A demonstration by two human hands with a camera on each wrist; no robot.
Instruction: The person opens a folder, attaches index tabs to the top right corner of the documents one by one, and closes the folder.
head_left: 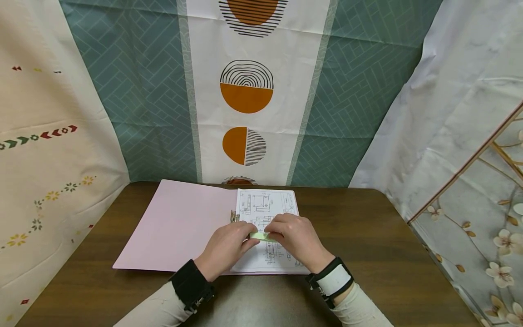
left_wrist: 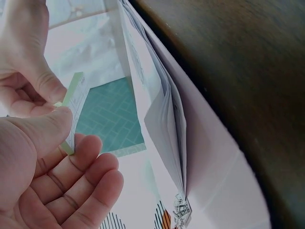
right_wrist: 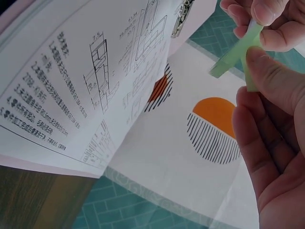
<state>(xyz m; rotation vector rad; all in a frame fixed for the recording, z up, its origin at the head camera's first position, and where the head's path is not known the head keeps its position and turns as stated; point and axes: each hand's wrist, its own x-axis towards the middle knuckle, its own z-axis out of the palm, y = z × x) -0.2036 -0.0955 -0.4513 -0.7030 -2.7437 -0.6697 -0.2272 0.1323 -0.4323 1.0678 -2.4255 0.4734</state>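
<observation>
A light green sticky-note pad (left_wrist: 75, 102), narrow and strip-shaped, is held over the open folder's pages. My left hand (head_left: 229, 243) pinches it between thumb and fingers, the other fingers loosely bent in the left wrist view. From the other side my right hand (head_left: 296, 234) pinches a green sticky note (right_wrist: 251, 71) between thumb and forefinger. In the right wrist view this note angles away from the pad; whether it is wholly free of it I cannot tell. Beneath both hands are printed sheets (head_left: 267, 200) with technical drawings.
The pink folder (head_left: 184, 222) lies open on the dark wooden table (head_left: 339, 218), its bare cover to the left. A metal clip (head_left: 234, 216) sits at its spine, beside the sheets. Patterned cloths (head_left: 155, 91) hang behind and at both sides.
</observation>
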